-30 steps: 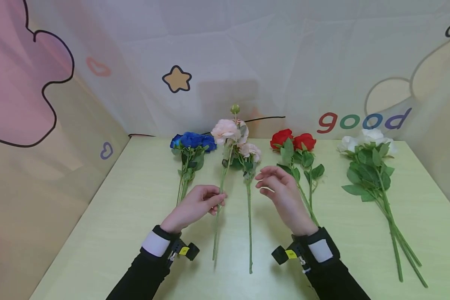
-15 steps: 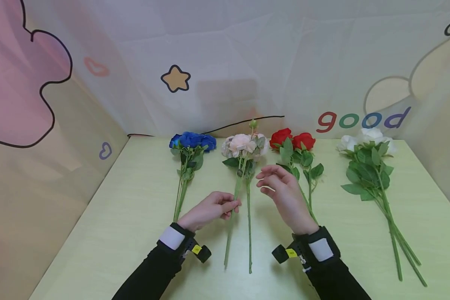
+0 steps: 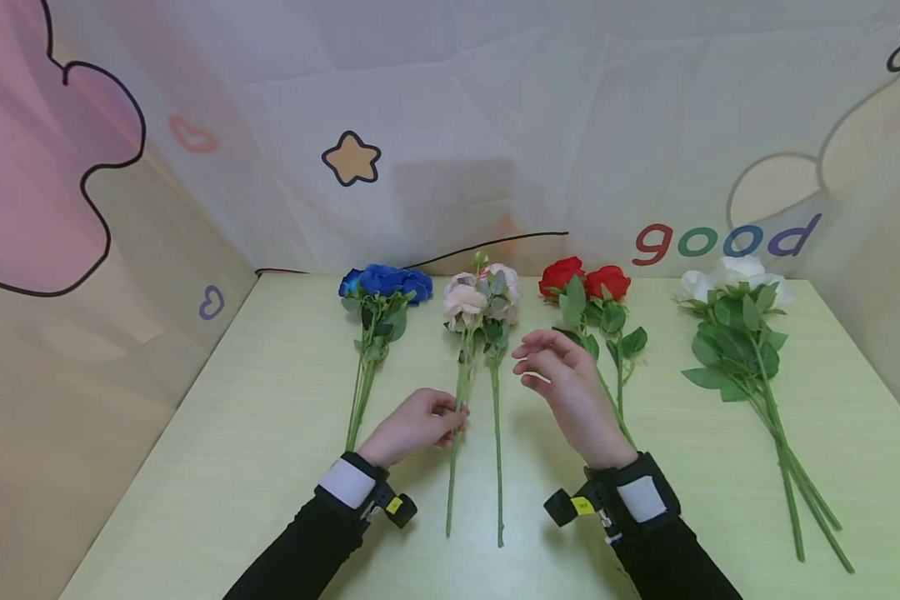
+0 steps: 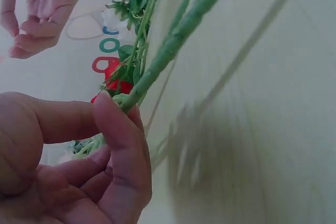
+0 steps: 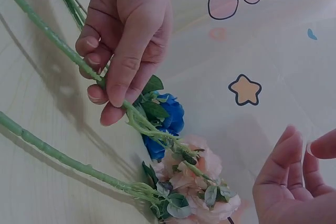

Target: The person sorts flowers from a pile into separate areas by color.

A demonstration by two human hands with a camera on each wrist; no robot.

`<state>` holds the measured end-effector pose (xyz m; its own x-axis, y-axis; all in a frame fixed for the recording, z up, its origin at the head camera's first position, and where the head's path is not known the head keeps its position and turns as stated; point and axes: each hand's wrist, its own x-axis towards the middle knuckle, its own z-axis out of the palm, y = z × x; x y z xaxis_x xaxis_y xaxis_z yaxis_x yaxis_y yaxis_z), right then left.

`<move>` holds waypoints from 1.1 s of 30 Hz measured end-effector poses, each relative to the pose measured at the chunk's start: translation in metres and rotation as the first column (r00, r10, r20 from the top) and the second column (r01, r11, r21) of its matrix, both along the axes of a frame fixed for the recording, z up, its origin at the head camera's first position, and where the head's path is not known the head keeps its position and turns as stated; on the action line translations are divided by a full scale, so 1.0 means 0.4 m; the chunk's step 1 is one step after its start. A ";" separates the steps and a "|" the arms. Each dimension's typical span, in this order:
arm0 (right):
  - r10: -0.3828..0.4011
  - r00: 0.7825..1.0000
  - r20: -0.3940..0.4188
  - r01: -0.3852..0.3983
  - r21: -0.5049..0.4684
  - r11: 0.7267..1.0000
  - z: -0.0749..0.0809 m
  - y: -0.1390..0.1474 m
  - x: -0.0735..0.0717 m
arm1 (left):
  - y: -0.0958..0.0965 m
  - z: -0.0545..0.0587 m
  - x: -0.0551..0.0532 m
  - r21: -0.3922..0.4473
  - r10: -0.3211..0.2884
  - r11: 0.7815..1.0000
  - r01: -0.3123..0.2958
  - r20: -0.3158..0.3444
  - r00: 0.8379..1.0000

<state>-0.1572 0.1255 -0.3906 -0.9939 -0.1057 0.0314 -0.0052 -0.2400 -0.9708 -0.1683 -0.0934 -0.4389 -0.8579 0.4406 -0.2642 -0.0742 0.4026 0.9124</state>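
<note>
My left hand [image 3: 414, 427] pinches the green stem of a pale pink artificial flower [image 3: 463, 302] between thumb and fingertips. In the left wrist view that stem [image 4: 170, 48] slants up and away from the fingers, its shadow falling on the table. Just right of it lies a second pink flower, its stem [image 3: 498, 450] straight toward me; the two blossoms overlap in the head view. My right hand [image 3: 566, 392] hovers with relaxed, slightly bent fingers and nothing in them, between the pink and red flowers. The right wrist view shows its fingers [image 5: 286, 161] apart from the stems.
Blue flowers [image 3: 386, 283] lie to the left on the pale table [image 3: 240, 467]. Red roses [image 3: 607, 283], partly behind my right forearm, and a bunch of white flowers [image 3: 742, 283] lie to the right. A printed cloth backdrop [image 3: 450, 100] stands behind the table.
My left hand has carried the pink flower right and lower, up beside the other pink one, then shifted slightly back left. The right hand has stayed in place.
</note>
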 end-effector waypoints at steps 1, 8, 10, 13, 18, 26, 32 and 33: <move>0.000 1.000 0.001 0.000 0.000 1.000 0.000 0.000 0.000 | 0.002 -0.001 0.001 -0.031 0.001 1.000 -0.001 -0.028 1.000; -0.043 0.998 -0.043 0.050 0.183 0.982 -0.012 0.011 -0.012 | 0.019 0.004 0.003 -0.245 -0.054 0.970 0.000 -0.213 0.976; -0.061 0.995 -0.080 0.084 0.328 0.941 -0.019 0.017 -0.019 | 0.022 0.005 0.004 -0.290 -0.074 0.957 -0.003 -0.254 0.964; -0.047 0.992 -0.113 0.102 0.547 0.831 -0.029 0.025 -0.025 | 0.025 0.006 0.006 -0.320 -0.085 0.947 -0.005 -0.266 0.960; 0.087 0.995 -0.044 -0.024 0.752 0.658 -0.049 0.030 -0.025 | 0.033 0.003 0.002 -0.319 -0.088 0.948 0.000 -0.264 0.961; 0.259 0.960 0.104 -0.241 0.774 0.585 -0.091 -0.001 -0.021 | 0.041 -0.009 -0.003 -0.386 -0.089 0.922 -0.041 -0.313 0.946; 0.301 0.945 0.129 -0.288 0.767 0.574 -0.103 -0.020 -0.017 | 0.044 -0.010 -0.002 -0.441 -0.100 0.895 -0.063 -0.337 0.936; 0.304 0.943 0.131 -0.292 0.765 0.574 -0.104 -0.021 -0.017 | 0.045 -0.009 -0.001 -0.445 -0.101 0.893 -0.064 -0.338 0.936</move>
<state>-0.1639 0.1169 -0.4321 -0.9019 -0.3871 -0.1916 -0.0876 0.5983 -0.7964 -0.1688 -0.0753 -0.4426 -0.9226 0.3646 -0.1258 0.2210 0.7670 0.6024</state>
